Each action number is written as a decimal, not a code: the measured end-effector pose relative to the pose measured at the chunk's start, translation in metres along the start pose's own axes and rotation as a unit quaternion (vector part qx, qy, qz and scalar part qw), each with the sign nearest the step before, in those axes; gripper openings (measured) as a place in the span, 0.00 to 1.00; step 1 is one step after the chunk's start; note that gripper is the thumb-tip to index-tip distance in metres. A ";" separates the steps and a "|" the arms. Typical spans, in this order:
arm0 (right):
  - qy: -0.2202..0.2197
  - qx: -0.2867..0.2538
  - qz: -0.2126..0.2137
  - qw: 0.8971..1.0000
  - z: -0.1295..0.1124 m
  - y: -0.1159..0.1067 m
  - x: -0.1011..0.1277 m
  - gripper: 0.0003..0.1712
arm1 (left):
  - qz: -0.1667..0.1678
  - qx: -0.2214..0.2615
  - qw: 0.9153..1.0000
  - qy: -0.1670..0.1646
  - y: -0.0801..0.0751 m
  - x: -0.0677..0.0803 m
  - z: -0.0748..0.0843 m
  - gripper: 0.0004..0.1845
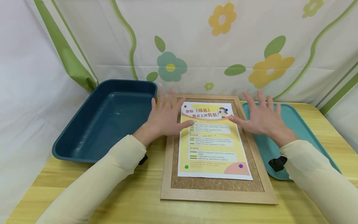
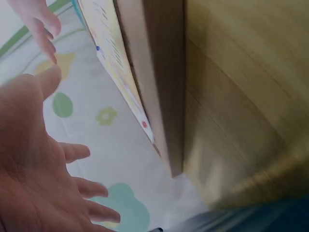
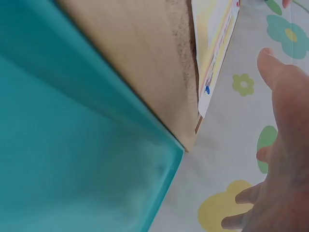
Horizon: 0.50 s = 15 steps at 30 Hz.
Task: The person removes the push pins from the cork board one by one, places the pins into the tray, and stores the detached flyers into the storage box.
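Observation:
A wood-framed cork board [image 1: 218,197] lies flat on the table. A yellow flyer [image 1: 211,143] is fixed to it by a red pin [image 1: 185,106], a blue pin [image 1: 227,109], a green pin [image 1: 186,166] and a purple pin [image 1: 240,165]. My left hand [image 1: 167,115] is spread open over the board's upper left edge, its thumb reaching the flyer's left margin. My right hand [image 1: 258,118] is spread open over the upper right edge, thumb at the flyer's right margin. Neither hand holds anything. In the left wrist view my left hand [image 2: 34,169] appears lifted off the frame [image 2: 159,72]. I cannot tell whether the thumbs touch the paper.
A deep dark blue tub [image 1: 84,115] stands to the left of the board, and a flat teal tray [image 1: 296,121] to the right. A flowered cloth [image 1: 223,46] hangs close behind. The wooden table [image 1: 139,199] shows in front of the board.

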State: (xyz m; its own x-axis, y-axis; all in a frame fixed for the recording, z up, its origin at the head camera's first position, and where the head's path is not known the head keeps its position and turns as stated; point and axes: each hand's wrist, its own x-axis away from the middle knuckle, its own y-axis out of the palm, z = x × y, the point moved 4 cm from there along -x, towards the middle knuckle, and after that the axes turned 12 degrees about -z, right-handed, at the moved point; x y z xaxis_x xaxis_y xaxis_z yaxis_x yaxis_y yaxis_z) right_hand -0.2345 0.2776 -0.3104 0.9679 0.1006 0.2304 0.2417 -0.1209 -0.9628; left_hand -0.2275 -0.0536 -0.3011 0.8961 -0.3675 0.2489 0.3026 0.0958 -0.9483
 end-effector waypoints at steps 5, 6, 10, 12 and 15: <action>-0.006 -0.009 0.003 1.000 -0.002 -0.002 -0.002 0.69 | -0.004 -0.017 1.000 -0.002 0.000 0.010 0.011 0.52; -0.008 -0.012 0.005 1.000 -0.002 -0.003 -0.002 0.68 | -0.008 -0.022 1.000 -0.002 0.000 0.011 0.014 0.51; -0.022 -0.014 0.013 1.000 -0.005 -0.008 -0.005 0.62 | -0.039 -0.029 0.999 0.006 0.005 0.018 0.023 0.46; -0.032 -0.015 0.013 0.999 -0.007 -0.010 -0.007 0.59 | -0.054 -0.031 0.998 0.011 0.009 0.021 0.027 0.44; -0.046 -0.026 0.010 0.999 -0.013 -0.012 -0.012 0.55 | -0.072 -0.040 0.996 0.018 0.018 0.028 0.030 0.41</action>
State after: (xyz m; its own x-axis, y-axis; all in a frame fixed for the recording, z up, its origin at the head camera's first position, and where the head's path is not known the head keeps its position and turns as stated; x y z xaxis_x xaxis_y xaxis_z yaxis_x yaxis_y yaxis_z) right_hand -0.2477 0.2653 -0.2998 0.9626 0.1874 0.1956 0.2285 -0.1739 -0.9579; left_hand -0.1872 -0.0349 -0.3052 0.8329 -0.4043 0.3780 0.3996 -0.0335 -0.9161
